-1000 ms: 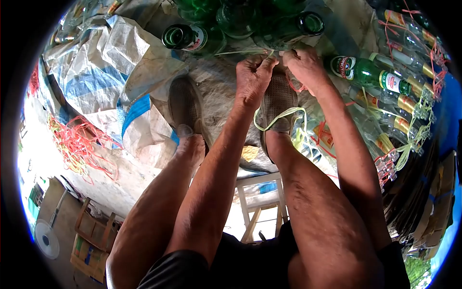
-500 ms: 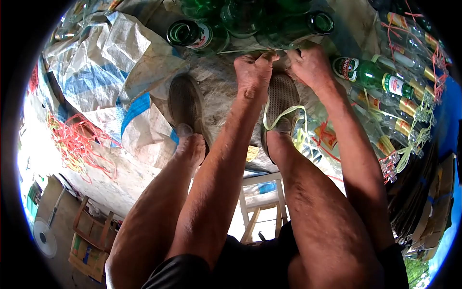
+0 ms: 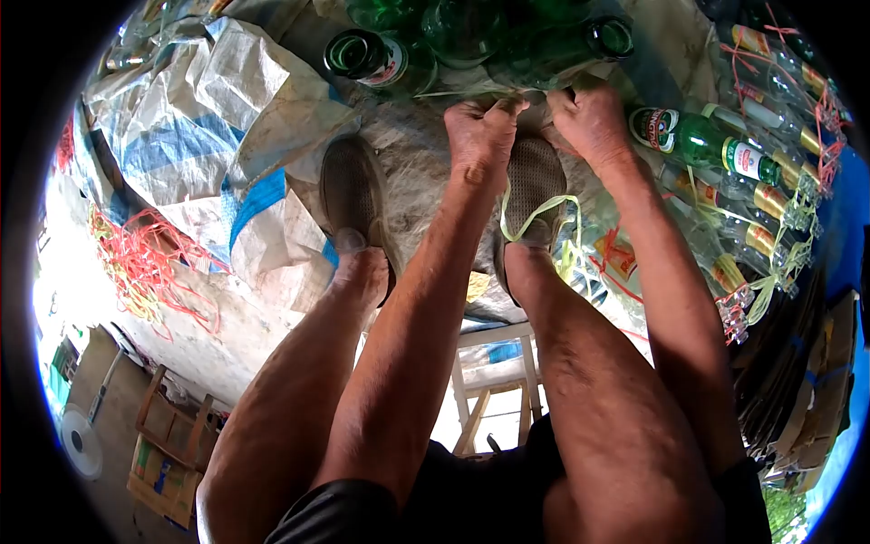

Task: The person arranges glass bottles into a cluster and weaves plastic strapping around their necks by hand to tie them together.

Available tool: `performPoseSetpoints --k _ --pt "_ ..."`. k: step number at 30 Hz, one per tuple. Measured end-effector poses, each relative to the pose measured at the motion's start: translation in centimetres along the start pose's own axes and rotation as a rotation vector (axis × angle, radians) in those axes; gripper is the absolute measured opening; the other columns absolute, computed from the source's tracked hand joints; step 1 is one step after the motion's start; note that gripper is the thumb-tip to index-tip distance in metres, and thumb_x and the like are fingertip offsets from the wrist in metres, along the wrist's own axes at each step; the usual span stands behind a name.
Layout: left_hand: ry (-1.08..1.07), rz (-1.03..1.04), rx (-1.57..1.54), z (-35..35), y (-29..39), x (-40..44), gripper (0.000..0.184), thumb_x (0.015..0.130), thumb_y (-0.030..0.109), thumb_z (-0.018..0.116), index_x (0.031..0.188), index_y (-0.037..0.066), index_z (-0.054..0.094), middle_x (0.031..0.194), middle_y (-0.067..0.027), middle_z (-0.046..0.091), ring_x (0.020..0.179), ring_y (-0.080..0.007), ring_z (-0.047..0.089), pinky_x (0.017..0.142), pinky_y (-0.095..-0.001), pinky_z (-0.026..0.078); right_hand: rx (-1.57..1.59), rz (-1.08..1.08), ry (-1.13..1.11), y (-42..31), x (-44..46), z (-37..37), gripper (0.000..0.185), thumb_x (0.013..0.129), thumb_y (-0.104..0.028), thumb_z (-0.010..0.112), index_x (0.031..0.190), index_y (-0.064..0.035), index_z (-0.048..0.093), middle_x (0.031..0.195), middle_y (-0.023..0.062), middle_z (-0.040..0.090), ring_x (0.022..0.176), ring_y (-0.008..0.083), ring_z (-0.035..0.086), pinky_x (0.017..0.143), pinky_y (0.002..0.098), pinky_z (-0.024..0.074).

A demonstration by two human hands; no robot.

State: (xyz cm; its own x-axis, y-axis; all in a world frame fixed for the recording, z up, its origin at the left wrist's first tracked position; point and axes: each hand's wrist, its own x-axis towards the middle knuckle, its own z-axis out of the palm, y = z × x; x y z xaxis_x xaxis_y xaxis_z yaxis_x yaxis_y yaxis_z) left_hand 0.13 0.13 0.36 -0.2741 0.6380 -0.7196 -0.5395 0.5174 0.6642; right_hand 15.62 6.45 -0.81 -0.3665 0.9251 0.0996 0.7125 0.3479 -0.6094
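Several green glass bottles [image 3: 462, 32] stand grouped at the top centre, with a pale twine [image 3: 439, 93] drawn along their near side. My left hand [image 3: 482, 131] is closed in a pinch on this twine, just below the bottles. Close to its right, my right hand [image 3: 587, 118] is also closed, fingers curled at the twine near the right-hand bottle. The twine between the fingertips is thin and partly hidden. A loose yellow-green strand [image 3: 544, 204] loops down over my right shoe.
A green bottle [image 3: 702, 143] lies on clear bottles [image 3: 757, 238] tied with ribbon at the right. Crumpled woven sheeting [image 3: 208, 118] and a red twine pile [image 3: 149, 263] lie left. A wooden stool [image 3: 494, 340] is below, cardboard [image 3: 829, 390] at the lower right.
The hands have drawn slightly apart, my right hand moving right. The bottle group appears shifted a little to the right in the view.
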Motion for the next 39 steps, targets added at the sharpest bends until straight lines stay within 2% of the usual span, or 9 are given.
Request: performPoseSetpoints --k 4,7,16,20,24,31,35,36,39 --pt "-0.008 -0.013 0.007 -0.1 0.3 0.1 0.017 0.086 0.003 0.084 0.078 0.008 0.07 0.06 0.0082 0.047 0.045 -0.004 0.032 0.042 -0.0274 0.022 -0.148 -0.106 -0.043 0.3 0.3 -0.3 0.008 0.086 -0.013 0.064 0.085 -0.0062 0.067 0.078 0.0227 0.068 0.073 0.0486 0.066 0.065 0.0543 0.0552" --pt "0.01 -0.022 0.001 0.1 0.1 0.1 0.017 0.087 0.004 0.084 0.078 0.008 0.07 0.06 0.0083 0.047 0.045 -0.0038 0.032 0.042 -0.0272 0.021 -0.087 -0.113 0.007 -0.1 0.5 -0.5 0.019 0.087 -0.014 0.067 0.077 0.0015 0.066 0.072 0.0249 0.063 0.065 0.0487 0.062 0.057 0.05 0.0497" --pt "-0.061 0.029 -0.027 -0.4 0.2 -0.2 0.02 0.088 0.007 0.085 0.077 0.01 0.069 0.061 0.0085 0.049 0.047 -0.0037 0.033 0.043 -0.0268 0.022 0.059 0.242 -0.071 -1.2 -1.2 -0.2 0.015 0.09 -0.016 0.064 0.087 -0.0048 0.073 0.084 0.0242 0.07 0.076 0.0466 0.069 0.067 0.0502 0.056" --pt "-0.068 0.026 0.035 -0.3 0.2 -0.7 0.011 0.09 0.014 0.086 0.09 0.005 0.079 0.069 0.0065 0.058 0.054 -0.0048 0.04 0.047 -0.0281 0.028 0.181 0.332 -0.027 -2.4 -2.5 0.6 0.016 0.092 -0.015 0.061 0.092 -0.007 0.074 0.085 0.0245 0.071 0.082 0.0462 0.071 0.071 0.0495 0.0565" --pt "-0.132 0.059 0.071 -0.7 -0.1 -0.4 0.023 0.091 0.019 0.086 0.105 0.001 0.083 0.078 0.0046 0.066 0.062 -0.0056 0.048 0.053 -0.0286 0.035 0.159 0.317 -0.067 -2.6 -3.2 1.1 0.015 0.093 -0.011 0.057 0.095 -0.0061 0.07 0.086 0.0256 0.071 0.084 0.0502 0.068 0.073 0.0531 0.0555" --pt "-0.204 0.0 0.103 -1.2 -0.8 0.1 0.023 0.094 0.022 0.084 0.104 0.001 0.082 0.08 0.0024 0.07 0.062 -0.0056 0.051 0.054 -0.0267 0.035 0.209 0.338 -0.104 -4.2 -4.2 0.8 0.012 0.094 -0.012 0.059 0.094 -0.0026 0.068 0.087 0.0279 0.069 0.084 0.0518 0.065 0.072 0.0534 0.0527" --pt "-0.223 0.005 0.076 -1.5 -0.7 -0.1 0.023 0.094 0.023 0.084 0.103 0.002 0.082 0.08 0.0014 0.071 0.061 -0.0059 0.051 0.053 -0.0262 0.034 0.407 0.487 -0.336 -2.5 -4.3 0.2 0.018 0.097 -0.015 0.059 0.098 -0.0005 0.069 0.079 0.0242 0.066 0.074 0.0354 0.07 0.071 0.0472 0.0539" --pt "-0.237 0.022 0.061 -1.5 -0.8 -0.1 0.023 0.094 0.023 0.084 0.103 0.002 0.082 0.08 0.0014 0.071 0.06 -0.006 0.051 0.053 -0.0261 0.034 0.371 0.581 -0.321 -2.9 -3.8 -0.9 0.025 0.099 -0.02 0.06 0.104 -0.0001 0.073 0.079 0.019 0.069 0.073 0.0227 0.069 0.071 0.0414 0.0555" --pt "-0.224 0.043 0.127 -1.5 -0.8 -0.1 0.024 0.094 0.023 0.083 0.104 0.001 0.082 0.083 0.0003 0.073 0.063 -0.0067 0.053 0.054 -0.0265 0.037 0.619 0.788 -0.206 -3.2 -2.4 -1.9 0.038 0.099 -0.032 0.066 0.114 0.0007 0.077 0.087 0.01 0.075 0.077 0.0152 0.066 0.074 0.0337 0.0564"
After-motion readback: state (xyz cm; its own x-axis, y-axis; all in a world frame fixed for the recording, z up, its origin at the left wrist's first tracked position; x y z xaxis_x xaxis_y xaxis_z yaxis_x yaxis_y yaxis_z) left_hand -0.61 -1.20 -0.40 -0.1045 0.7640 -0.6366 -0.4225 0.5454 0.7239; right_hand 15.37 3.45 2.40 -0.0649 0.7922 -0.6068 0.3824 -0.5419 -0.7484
